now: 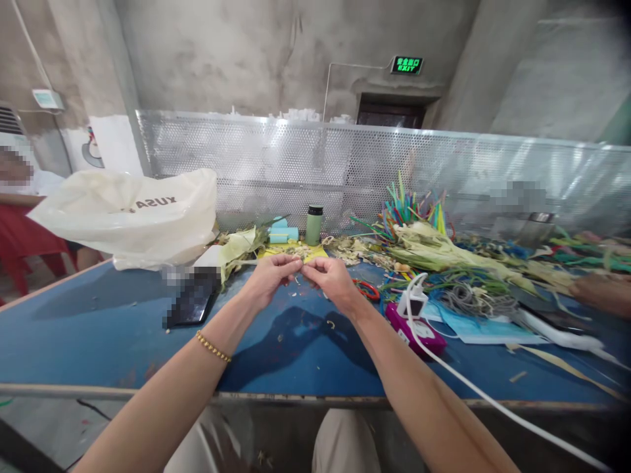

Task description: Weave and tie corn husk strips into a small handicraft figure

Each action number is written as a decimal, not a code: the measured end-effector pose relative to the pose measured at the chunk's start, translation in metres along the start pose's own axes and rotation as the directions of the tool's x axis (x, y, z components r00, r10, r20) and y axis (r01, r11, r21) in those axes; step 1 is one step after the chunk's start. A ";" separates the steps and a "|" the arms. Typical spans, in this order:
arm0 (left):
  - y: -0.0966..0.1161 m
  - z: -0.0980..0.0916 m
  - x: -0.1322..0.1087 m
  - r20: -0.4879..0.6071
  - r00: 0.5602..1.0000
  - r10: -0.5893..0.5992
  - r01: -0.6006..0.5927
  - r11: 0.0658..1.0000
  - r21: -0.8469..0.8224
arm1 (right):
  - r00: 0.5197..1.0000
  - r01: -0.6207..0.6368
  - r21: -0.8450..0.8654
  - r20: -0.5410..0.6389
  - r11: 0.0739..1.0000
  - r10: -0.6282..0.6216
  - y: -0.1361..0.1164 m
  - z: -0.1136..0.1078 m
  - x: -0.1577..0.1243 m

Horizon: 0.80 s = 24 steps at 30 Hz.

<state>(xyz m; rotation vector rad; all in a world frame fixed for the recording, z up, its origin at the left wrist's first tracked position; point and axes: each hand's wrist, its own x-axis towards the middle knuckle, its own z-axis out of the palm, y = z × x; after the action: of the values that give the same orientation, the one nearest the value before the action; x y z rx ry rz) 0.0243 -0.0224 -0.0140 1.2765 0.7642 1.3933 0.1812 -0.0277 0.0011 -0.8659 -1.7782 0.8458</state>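
My left hand (277, 277) and my right hand (326, 279) meet above the middle of the blue table (133, 348), fingertips pinched together and touching. Whatever sits between them is too small to make out. Behind them lies a yellow sheet (319, 251) with dry husk scraps (296, 249) on it. A pale green corn husk (240, 246) rests left of my left hand. Close to my right wrist is a red ring-shaped coil (367, 289).
A white plastic bag (133, 223) and a black phone (193, 299) lie left. A green bottle (314, 225) stands behind. On the right are a magenta power strip (417, 335) with white cable, husks (434, 249), grey cord (468, 295), a blue mask (493, 328) and another person's hand (604, 294).
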 end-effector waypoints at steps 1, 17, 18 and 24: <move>0.000 0.000 0.000 0.002 1.000 0.010 -0.010 0.999 0.030 | 1.000 0.005 0.013 -0.014 1.000 -0.005 0.000 0.000 0.000; -0.007 0.000 0.005 -0.129 0.979 0.158 -0.096 0.915 0.392 | 0.996 0.042 -0.279 -0.059 0.959 -0.061 0.020 0.005 0.007; -0.007 0.000 0.005 -0.140 0.976 0.165 -0.094 0.906 0.413 | 0.995 0.052 -0.296 -0.068 0.954 -0.075 0.021 0.005 0.008; -0.004 -0.002 0.004 -0.169 0.973 0.157 -0.086 0.927 0.366 | 0.996 -0.013 -0.188 -0.088 0.982 -0.004 0.026 0.003 0.010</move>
<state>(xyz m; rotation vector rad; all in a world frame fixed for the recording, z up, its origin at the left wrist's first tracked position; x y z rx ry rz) 0.0242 -0.0172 -0.0173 1.5001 1.1296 1.5443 0.1799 -0.0064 -0.0169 -1.0145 -1.7988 0.6389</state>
